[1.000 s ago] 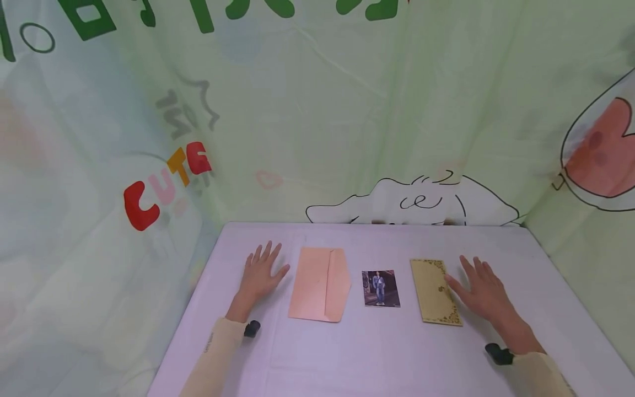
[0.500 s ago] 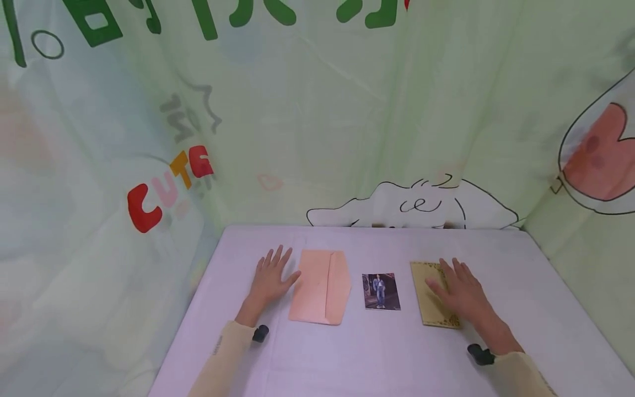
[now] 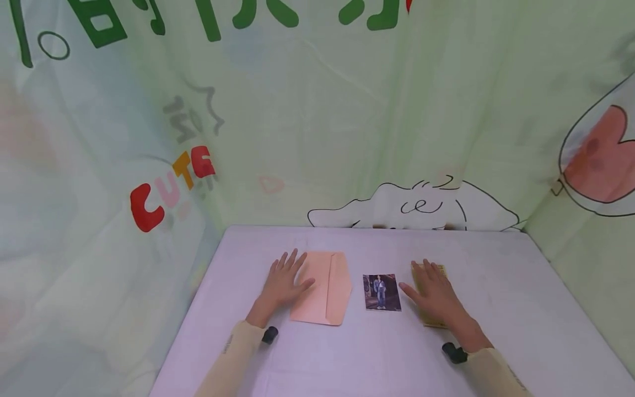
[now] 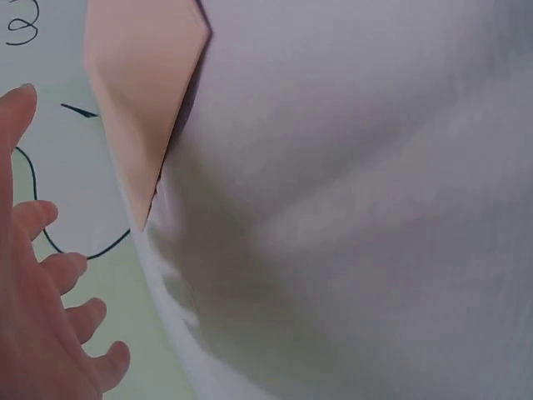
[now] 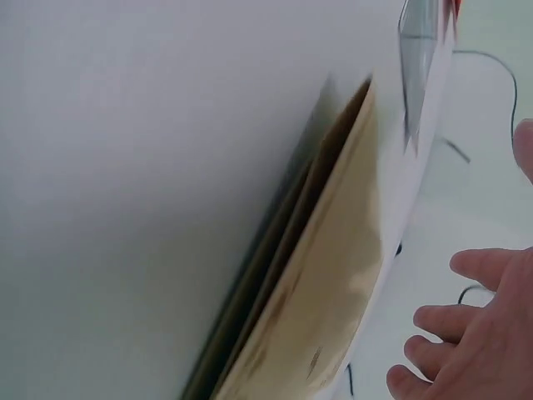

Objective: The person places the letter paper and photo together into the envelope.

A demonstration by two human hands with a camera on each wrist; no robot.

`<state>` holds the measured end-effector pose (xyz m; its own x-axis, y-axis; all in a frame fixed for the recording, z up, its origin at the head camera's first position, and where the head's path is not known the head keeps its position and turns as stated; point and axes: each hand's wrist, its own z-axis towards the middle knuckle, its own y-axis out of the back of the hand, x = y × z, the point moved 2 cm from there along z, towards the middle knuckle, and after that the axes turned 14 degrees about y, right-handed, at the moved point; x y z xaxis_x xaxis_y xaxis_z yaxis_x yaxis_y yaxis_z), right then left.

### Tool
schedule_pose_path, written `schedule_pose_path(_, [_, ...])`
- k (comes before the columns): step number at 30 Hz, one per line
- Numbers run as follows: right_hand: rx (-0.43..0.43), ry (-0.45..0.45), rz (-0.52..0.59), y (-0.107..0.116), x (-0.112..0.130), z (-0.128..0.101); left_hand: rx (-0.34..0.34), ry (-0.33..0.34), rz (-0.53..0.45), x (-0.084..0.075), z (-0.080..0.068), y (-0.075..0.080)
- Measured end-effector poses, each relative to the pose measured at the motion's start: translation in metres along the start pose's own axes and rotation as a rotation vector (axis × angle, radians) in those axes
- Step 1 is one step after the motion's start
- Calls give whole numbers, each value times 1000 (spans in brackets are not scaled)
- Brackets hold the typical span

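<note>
A pale lilac table (image 3: 377, 353) carries three flat things in a row. My left hand (image 3: 284, 282) lies flat with straight fingers on the left edge of a peach envelope (image 3: 327, 292), whose flap is open to the right; the envelope (image 4: 137, 100) and the hand (image 4: 37, 325) also show in the left wrist view. A small photo (image 3: 381, 292) of a standing person lies in the middle. My right hand (image 3: 432, 295) lies flat with spread fingers over a gold patterned card (image 3: 439, 271), hiding most of it. The card (image 5: 325, 300) and hand (image 5: 475, 342) appear edge-on in the right wrist view.
A light green cloth backdrop (image 3: 347, 121) with cartoon drawings and the word CUTE (image 3: 168, 184) hangs behind and at both sides of the table. Bare tabletop lies in front of the row and to the right of the card.
Both hands have slid inward: the left from the bare table onto the envelope's left edge, the right from beside the gold card to on top of it.
</note>
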<state>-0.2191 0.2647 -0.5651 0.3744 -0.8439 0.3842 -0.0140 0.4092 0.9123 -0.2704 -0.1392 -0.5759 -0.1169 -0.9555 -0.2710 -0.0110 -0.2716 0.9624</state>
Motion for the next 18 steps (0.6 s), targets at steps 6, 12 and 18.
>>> schedule_pose_path(6, [6,41,-19,-5,26,14,31,-19,59,-6,1,-8])
schedule_pose_path(12, [13,81,-36,-19,48,24,34,-44,58,-10,0,-14])
schedule_pose_path(18, [0,128,-25,-36,64,30,52,-58,54,-13,-3,-19])
